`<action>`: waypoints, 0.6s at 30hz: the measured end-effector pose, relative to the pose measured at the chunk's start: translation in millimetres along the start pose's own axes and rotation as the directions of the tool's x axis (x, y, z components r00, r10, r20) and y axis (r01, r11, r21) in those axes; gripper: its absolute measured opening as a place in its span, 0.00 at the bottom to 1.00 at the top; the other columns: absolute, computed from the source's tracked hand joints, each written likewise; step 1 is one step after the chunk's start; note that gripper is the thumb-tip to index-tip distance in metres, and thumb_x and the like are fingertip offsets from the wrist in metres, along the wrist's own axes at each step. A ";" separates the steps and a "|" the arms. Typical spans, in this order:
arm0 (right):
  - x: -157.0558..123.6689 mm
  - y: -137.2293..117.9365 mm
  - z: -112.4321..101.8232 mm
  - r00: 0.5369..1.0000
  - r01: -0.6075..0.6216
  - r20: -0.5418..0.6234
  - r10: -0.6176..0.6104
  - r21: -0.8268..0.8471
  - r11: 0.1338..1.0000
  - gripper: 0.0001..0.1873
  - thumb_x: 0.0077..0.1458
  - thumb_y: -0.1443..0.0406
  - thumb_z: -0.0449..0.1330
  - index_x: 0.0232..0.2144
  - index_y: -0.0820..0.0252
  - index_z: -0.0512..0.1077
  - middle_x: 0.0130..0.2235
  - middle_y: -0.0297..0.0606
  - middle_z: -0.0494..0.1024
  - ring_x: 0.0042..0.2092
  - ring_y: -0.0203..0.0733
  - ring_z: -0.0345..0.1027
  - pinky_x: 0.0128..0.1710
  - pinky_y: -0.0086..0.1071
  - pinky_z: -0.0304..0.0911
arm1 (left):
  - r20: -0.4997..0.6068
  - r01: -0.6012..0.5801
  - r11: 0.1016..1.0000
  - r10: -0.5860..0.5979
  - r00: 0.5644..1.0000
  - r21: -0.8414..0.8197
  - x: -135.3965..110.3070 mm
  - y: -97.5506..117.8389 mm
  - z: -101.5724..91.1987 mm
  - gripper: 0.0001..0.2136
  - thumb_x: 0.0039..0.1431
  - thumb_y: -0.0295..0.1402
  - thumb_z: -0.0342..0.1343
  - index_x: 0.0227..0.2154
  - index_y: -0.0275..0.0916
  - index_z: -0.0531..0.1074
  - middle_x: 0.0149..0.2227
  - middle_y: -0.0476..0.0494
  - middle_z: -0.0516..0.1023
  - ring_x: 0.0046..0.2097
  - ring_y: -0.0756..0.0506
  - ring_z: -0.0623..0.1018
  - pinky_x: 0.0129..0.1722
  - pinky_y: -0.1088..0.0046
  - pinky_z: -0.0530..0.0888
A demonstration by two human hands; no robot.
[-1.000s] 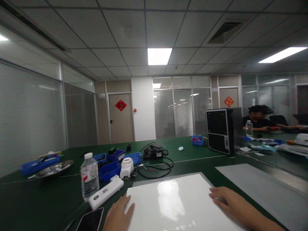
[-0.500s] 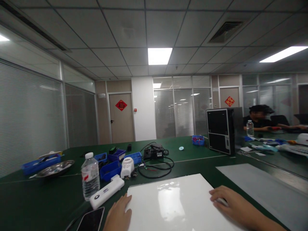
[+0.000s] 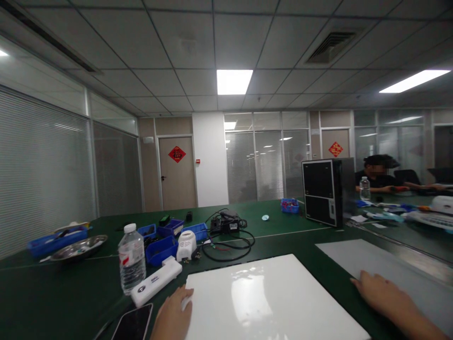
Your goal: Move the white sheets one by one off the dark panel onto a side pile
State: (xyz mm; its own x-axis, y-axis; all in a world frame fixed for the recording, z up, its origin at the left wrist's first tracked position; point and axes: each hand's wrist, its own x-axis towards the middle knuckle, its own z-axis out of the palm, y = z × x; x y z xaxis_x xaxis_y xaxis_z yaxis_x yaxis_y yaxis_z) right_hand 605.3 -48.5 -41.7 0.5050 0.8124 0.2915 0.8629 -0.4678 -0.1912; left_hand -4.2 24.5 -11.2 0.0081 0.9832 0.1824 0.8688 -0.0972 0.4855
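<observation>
A glossy white board (image 3: pixel 283 293) lies flat in front of me, with a ceiling light reflected on it. My left hand (image 3: pixel 173 311) grips its left edge, fingertips at the rim and thumb lower down. Off the board's right side, my right hand (image 3: pixel 385 295) is over the grey sheet (image 3: pixel 348 255), loosely bent with the fingers partly hidden and no object visible in it. Whether it touches the sheet I cannot tell. Beside my left hand are a dark-screened phone (image 3: pixel 132 323) and a white elongated device (image 3: pixel 155 282).
Behind them stand a water bottle (image 3: pixel 132 259), blue bins (image 3: pixel 161 251), a white plug-in unit (image 3: pixel 186 245) and a coiled black cable (image 3: pixel 244 255). A metal plate (image 3: pixel 79 248) is left. A computer case (image 3: pixel 320 191) stands right; beyond it sits another person (image 3: pixel 378 177).
My right hand has left the white board's right edge and moved right, over the grey sheet. My left hand stays at the left edge. The view has shifted slightly.
</observation>
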 end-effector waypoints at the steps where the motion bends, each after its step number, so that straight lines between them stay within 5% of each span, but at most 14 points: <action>1: -1.3 2.1 2.4 1.000 0.010 0.016 -0.010 0.006 1.000 0.24 0.58 0.55 0.45 0.37 0.62 0.77 0.41 0.61 0.79 0.44 0.65 0.75 0.45 0.60 0.68 | 0.004 0.000 1.000 0.000 1.000 0.004 -0.9 0.9 -1.1 0.22 0.63 0.26 0.44 0.56 0.33 0.73 0.66 0.34 0.70 0.68 0.42 0.68 0.71 0.58 0.56; 7: -8.3 -12.8 -9.5 0.996 0.062 0.056 -0.064 0.041 0.997 0.20 0.58 0.68 0.43 0.35 0.59 0.76 0.40 0.54 0.80 0.40 0.55 0.77 0.41 0.48 0.68 | 0.008 0.006 1.000 -0.006 1.000 0.017 -3.6 2.9 -3.7 0.23 0.62 0.25 0.44 0.58 0.33 0.72 0.65 0.37 0.70 0.68 0.43 0.67 0.72 0.59 0.55; 12: -17.1 -45.8 -40.4 0.985 0.165 0.031 -0.167 0.070 0.984 0.19 0.60 0.63 0.44 0.40 0.60 0.74 0.39 0.54 0.80 0.40 0.59 0.76 0.40 0.50 0.65 | 0.014 0.000 0.999 -0.001 1.000 0.042 -4.0 2.6 -3.2 0.24 0.64 0.28 0.43 0.61 0.34 0.69 0.67 0.37 0.69 0.69 0.43 0.66 0.72 0.61 0.55; 18: -59.6 -99.6 -60.9 0.843 0.487 0.111 -0.526 0.256 0.835 0.19 0.62 0.50 0.51 0.42 0.47 0.78 0.44 0.38 0.80 0.46 0.48 0.73 0.47 0.38 0.67 | 0.040 -0.023 0.990 0.017 0.999 0.138 -4.2 4.0 -1.9 0.25 0.64 0.29 0.43 0.63 0.34 0.67 0.69 0.37 0.64 0.70 0.42 0.63 0.72 0.58 0.54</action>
State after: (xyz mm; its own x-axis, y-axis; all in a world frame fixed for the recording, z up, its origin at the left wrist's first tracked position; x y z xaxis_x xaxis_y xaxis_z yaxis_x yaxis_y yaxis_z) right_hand 490.3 -71.6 17.0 -0.0300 0.9698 0.2422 0.9616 0.0941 -0.2576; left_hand -1.7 19.7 -8.5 0.0430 0.9867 0.1567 0.9286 -0.0973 0.3582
